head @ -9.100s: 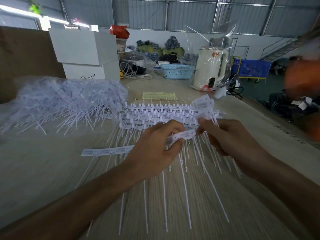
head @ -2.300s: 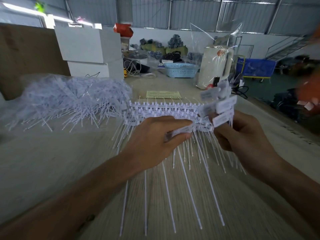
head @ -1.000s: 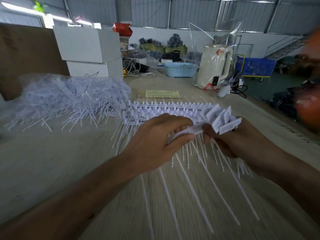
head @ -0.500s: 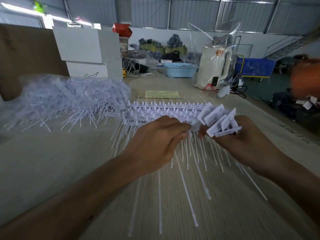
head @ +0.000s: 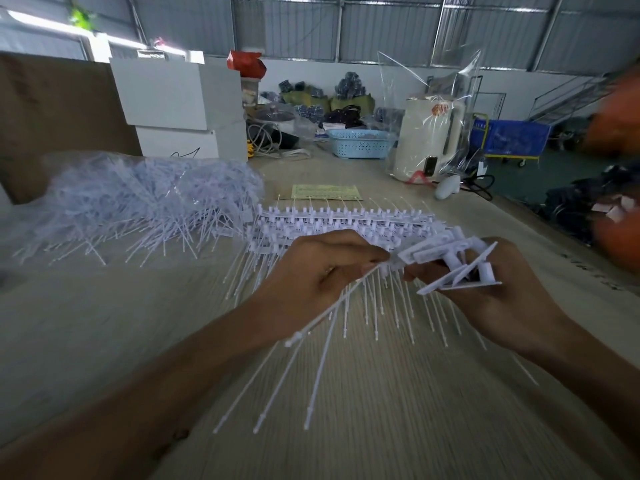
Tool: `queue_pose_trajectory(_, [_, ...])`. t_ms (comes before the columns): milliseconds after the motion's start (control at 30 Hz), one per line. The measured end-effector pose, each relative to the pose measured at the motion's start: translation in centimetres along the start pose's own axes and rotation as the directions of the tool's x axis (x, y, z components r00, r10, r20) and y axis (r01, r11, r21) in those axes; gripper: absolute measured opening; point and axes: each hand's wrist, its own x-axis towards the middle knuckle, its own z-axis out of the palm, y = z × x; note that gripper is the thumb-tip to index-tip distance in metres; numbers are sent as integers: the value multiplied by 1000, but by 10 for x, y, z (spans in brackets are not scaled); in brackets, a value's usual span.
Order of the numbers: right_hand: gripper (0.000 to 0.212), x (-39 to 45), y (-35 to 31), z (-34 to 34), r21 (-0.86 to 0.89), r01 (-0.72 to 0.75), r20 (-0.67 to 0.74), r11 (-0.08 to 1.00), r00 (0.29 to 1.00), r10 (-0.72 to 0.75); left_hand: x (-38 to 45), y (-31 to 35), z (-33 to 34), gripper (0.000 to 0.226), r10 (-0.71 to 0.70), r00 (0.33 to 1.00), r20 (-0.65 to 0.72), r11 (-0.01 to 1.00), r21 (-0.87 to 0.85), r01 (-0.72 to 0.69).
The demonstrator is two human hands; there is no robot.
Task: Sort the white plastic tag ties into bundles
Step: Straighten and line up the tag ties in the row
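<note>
- My left hand (head: 322, 271) pinches one tag tie (head: 332, 308) in its fingers, above the desk (head: 104, 323).
- My right hand (head: 498, 299) grips a fanned bundle (head: 453, 265).
- Connected tie strips (head: 339, 223) lie just behind; a loose pile (head: 138, 199) sits left.

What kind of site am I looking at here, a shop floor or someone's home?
Most likely a warehouse or packing workshop, not a home. The corrugated metal wall spans a large hall, a blue trolley cart stands on the open floor, and a big loose pile of tag ties covers the long worktable.
</note>
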Motion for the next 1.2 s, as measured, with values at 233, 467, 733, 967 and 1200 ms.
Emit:
queue_pose_trajectory(233, [37,6,2,-7,-82,20,135,996,991,-9,-2,1,-1,21,-135,990,50,963,-227,143])
queue_pose_trajectory(467, [33,12,1,-5,-22,33,160,999,987,-29,0,-3,-1,24,-201,976,80,935,-281,216])
queue_pose_trajectory(733, [35,16,11,-5,269,-356,360,895,899,249,2,5,-11,30,-95,990,107,995,27,93])
queue_pose_trajectory(967, [39,18,11,-10,-1,-133,359,991,925,124,1,2,-14,23,37,962,269,983,163,-83])
queue_pose_trajectory(1200, [22,17,8,-19,46,71,588,996,805,-84,-1,-1,-9,21,76,923,377,964,209,-164])
